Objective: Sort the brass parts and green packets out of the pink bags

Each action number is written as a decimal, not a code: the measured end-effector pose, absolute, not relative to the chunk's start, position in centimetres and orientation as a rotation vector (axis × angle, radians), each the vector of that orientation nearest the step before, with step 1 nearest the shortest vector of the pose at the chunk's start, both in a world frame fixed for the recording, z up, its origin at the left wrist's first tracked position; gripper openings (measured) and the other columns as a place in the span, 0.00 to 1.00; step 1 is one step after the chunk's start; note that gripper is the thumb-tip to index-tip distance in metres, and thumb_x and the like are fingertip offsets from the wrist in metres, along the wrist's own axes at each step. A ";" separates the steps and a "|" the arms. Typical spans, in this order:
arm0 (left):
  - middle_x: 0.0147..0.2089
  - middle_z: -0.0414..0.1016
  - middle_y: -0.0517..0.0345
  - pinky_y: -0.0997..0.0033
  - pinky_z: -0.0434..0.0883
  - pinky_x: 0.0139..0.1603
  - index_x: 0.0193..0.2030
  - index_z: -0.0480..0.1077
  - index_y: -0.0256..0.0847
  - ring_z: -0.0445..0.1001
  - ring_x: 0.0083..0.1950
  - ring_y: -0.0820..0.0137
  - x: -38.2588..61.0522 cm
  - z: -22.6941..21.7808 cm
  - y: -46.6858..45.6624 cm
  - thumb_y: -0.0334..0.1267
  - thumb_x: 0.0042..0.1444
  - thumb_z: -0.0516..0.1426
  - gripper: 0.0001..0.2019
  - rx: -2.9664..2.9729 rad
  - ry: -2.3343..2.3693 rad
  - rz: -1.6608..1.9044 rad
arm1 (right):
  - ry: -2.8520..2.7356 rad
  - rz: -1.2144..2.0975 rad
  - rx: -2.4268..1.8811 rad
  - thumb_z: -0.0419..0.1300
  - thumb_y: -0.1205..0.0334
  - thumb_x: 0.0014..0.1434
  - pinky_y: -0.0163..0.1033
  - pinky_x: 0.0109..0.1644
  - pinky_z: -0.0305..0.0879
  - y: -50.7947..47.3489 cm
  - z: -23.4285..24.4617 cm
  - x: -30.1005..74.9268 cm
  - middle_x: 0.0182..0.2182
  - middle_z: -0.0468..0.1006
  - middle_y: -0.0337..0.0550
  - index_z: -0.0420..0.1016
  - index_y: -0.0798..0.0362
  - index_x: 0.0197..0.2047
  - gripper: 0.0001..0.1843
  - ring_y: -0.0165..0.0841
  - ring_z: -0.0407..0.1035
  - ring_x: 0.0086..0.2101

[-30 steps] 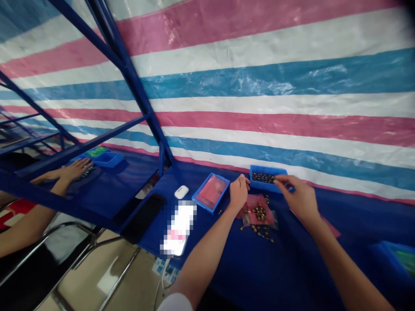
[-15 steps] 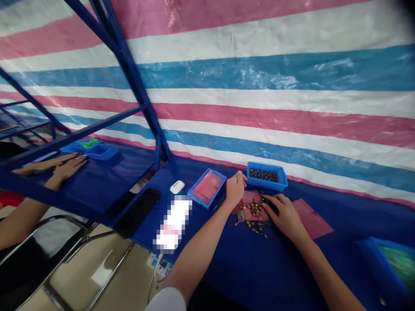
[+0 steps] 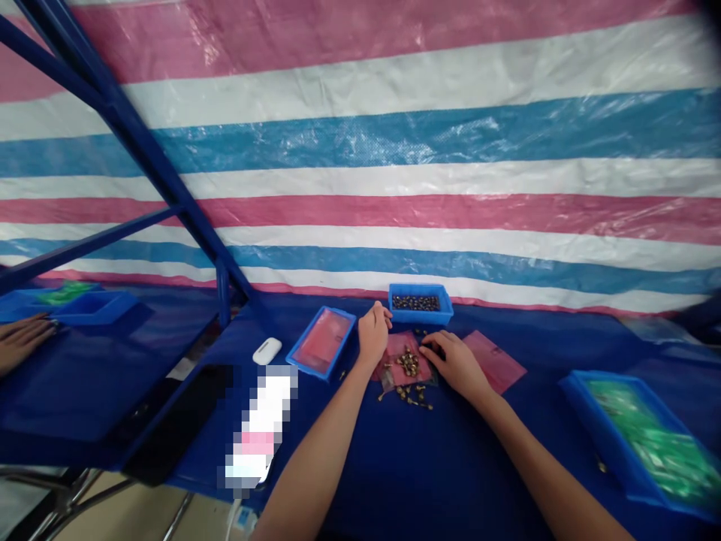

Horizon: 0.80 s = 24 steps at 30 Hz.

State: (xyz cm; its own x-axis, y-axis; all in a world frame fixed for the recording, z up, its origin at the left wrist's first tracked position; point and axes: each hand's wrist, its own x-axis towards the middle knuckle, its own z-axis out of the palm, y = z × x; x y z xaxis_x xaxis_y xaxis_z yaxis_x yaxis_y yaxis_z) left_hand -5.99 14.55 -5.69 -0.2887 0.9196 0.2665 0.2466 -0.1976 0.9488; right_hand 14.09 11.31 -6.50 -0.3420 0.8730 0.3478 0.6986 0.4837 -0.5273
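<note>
My left hand (image 3: 374, 332) is closed, its fingers curled beside the front left corner of a blue tray (image 3: 449, 309) of small dark metal pieces (image 3: 415, 303). Whatever it grips is hidden. Below it, pink plastic bags (image 3: 397, 347) lie under a heap of small brass-coloured fittings (image 3: 409, 363), with more loose fittings (image 3: 412, 396) just in front. At the right edge of the heap, my right hand (image 3: 457, 364) is bent with thumb and forefinger close together; anything between them is too small to make out. A flat pink bag (image 3: 496, 361) lies right of that hand.
Left stands a blue tray (image 3: 293, 359) of pink bags, near a white earphone case (image 3: 266, 351) and a blurred-out phone (image 3: 259, 428). A blue tray (image 3: 586, 428) of green packets stands right. Another person's hand (image 3: 22, 342) rests far left, beyond a blue frame post (image 3: 169, 188).
My view has swung right, so everything sits further left and the green-packet tray shows more fully. Both hands stay about the heap in nearly the same pose.
</note>
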 end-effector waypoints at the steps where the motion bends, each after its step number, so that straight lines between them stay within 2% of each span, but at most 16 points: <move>1: 0.23 0.71 0.59 0.71 0.65 0.33 0.27 0.70 0.42 0.71 0.27 0.70 -6.0 -5.7 14.6 0.54 0.68 0.40 0.28 1.385 1.498 1.530 | -2.140 0.375 -1.282 0.56 0.55 0.65 0.44 0.39 0.66 11.4 -6.6 14.1 0.33 0.75 0.44 0.74 0.49 0.40 0.09 0.40 0.69 0.36; 9: 0.22 0.72 0.58 0.70 0.66 0.33 0.27 0.70 0.42 0.72 0.27 0.69 -6.0 -6.3 15.0 0.56 0.68 0.39 0.30 1.391 1.520 1.538 | -1.999 0.459 -1.234 0.52 0.57 0.66 0.45 0.44 0.69 11.4 -6.8 14.4 0.40 0.79 0.47 0.73 0.50 0.43 0.10 0.40 0.73 0.40; 14: 0.22 0.71 0.59 0.70 0.66 0.33 0.26 0.70 0.42 0.72 0.27 0.69 -6.1 -6.3 15.0 0.56 0.68 0.39 0.30 1.386 1.499 1.551 | -1.970 0.498 -1.174 0.56 0.59 0.63 0.41 0.39 0.70 10.5 -6.2 14.2 0.36 0.79 0.43 0.74 0.49 0.42 0.07 0.37 0.74 0.35; 19: 0.21 0.71 0.58 0.70 0.66 0.32 0.26 0.70 0.42 0.71 0.26 0.69 -6.2 -5.8 14.7 0.56 0.67 0.41 0.29 1.352 1.461 1.585 | -1.952 0.284 -1.050 0.55 0.59 0.66 0.44 0.47 0.70 12.2 -3.3 13.5 0.40 0.79 0.45 0.75 0.48 0.43 0.08 0.38 0.73 0.41; 24: 0.20 0.70 0.58 0.69 0.65 0.31 0.26 0.71 0.42 0.70 0.24 0.69 -6.3 -5.7 14.9 0.56 0.67 0.41 0.29 1.325 1.430 1.612 | -1.922 -0.021 -1.113 0.54 0.58 0.67 0.53 0.57 0.64 14.7 -2.2 13.7 0.47 0.78 0.48 0.73 0.48 0.54 0.15 0.44 0.69 0.49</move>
State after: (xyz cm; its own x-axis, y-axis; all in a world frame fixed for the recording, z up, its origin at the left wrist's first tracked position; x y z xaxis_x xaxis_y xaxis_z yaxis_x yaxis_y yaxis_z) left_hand -6.30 14.90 -5.73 -0.3196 0.9045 0.2824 0.1728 -0.2374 0.9559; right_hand 13.71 14.73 -2.19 -0.2023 0.6885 0.6964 0.7035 0.5969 -0.3858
